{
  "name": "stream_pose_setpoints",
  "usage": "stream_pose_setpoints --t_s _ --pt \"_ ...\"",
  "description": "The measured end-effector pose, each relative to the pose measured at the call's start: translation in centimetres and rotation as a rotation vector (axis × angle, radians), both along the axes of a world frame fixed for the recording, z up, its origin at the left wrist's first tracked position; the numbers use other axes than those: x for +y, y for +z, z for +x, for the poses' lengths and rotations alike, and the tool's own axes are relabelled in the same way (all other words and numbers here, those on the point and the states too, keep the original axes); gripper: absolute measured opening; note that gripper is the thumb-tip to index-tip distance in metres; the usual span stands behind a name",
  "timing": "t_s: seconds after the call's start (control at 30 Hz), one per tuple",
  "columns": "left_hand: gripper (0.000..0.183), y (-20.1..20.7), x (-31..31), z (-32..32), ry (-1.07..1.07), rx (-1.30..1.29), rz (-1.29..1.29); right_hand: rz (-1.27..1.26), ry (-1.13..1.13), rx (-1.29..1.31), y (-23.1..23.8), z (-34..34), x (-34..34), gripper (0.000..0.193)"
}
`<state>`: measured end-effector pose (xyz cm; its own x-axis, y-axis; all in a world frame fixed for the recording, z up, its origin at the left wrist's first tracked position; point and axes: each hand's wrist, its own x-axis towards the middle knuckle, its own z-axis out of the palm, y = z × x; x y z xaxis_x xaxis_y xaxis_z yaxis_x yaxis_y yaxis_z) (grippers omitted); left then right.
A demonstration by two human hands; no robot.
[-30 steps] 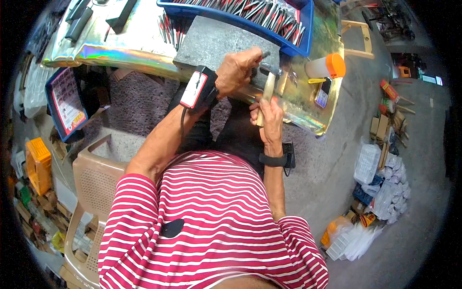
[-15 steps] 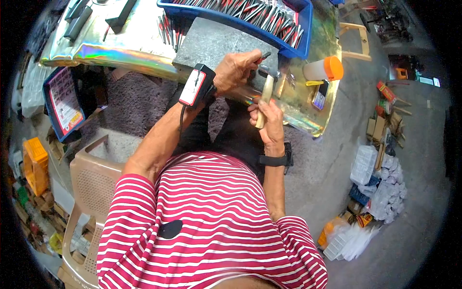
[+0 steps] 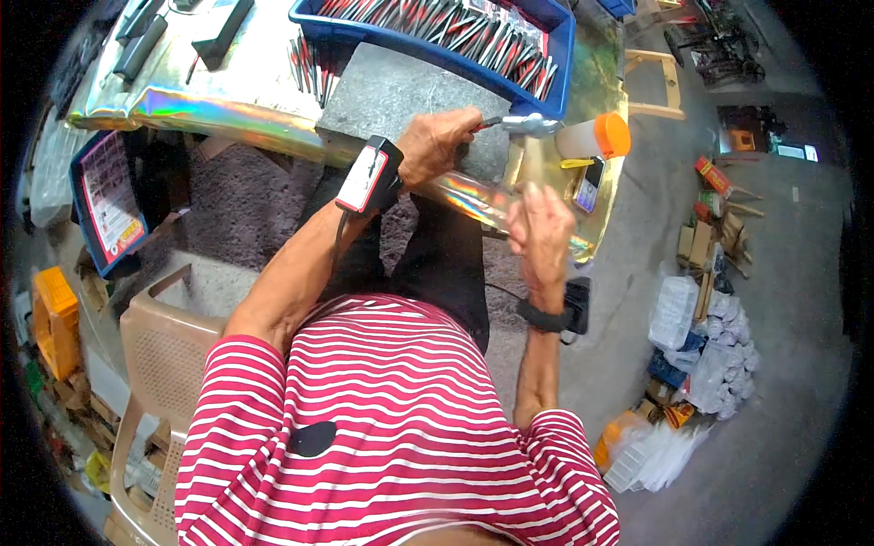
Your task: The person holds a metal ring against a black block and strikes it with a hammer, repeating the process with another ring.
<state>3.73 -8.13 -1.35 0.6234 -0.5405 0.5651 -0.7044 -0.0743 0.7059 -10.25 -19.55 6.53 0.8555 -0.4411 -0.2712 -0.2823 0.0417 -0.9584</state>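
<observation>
My left hand [image 3: 442, 141] pinches a slim red-and-black piece [image 3: 492, 122] at the right part of a grey stone slab [image 3: 387, 86]. In my right hand [image 3: 543, 223] is the pale wooden handle of a hammer, blurred by motion. The metal hammer head [image 3: 533, 125] is up near the tip of the slim piece; I cannot tell whether they touch. Beyond the slab, a blue tray [image 3: 557, 96] holds many slim red, black and silver pieces [image 3: 446, 27]. A small bunch of similar pieces [image 3: 308, 68] lies left of the slab.
A translucent container with an orange lid [image 3: 612, 135] stands right of the hammer, beside a phone [image 3: 590, 187]. Long dark holders [image 3: 223, 36] lie at the table's far left. A beige plastic chair [image 3: 173, 346] is on my left. Bags and boxes [image 3: 719, 350] lie on the floor, right.
My right hand has swung to the right with the hammer, whose head now sits further right. My left hand stays at the slab with the slim piece. The whole view has shifted slightly.
</observation>
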Motion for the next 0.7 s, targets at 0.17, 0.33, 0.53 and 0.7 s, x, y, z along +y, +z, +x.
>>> stream_pose_setpoints --t_s 0.17,0.33,0.53,0.7 --pt "0.012 -0.1 0.1 0.0 -0.01 -0.037 0.004 -0.6 0.138 -0.11 4.5 -0.4 -0.5 0.02" --pt "0.012 0.1 0.0 -0.3 -0.009 -0.015 -0.019 -1.011 0.219 -0.155 5.1 -0.6 -0.7 0.019" --pt "0.014 0.0 0.0 -0.2 -0.018 -0.034 -0.039 -1.085 0.264 -0.13 5.7 -0.4 -0.6 0.017" --pt "0.014 -0.4 0.1 -0.1 -0.019 -0.022 -0.04 -1.168 0.115 -0.311 10.0 -0.4 0.4 0.019"
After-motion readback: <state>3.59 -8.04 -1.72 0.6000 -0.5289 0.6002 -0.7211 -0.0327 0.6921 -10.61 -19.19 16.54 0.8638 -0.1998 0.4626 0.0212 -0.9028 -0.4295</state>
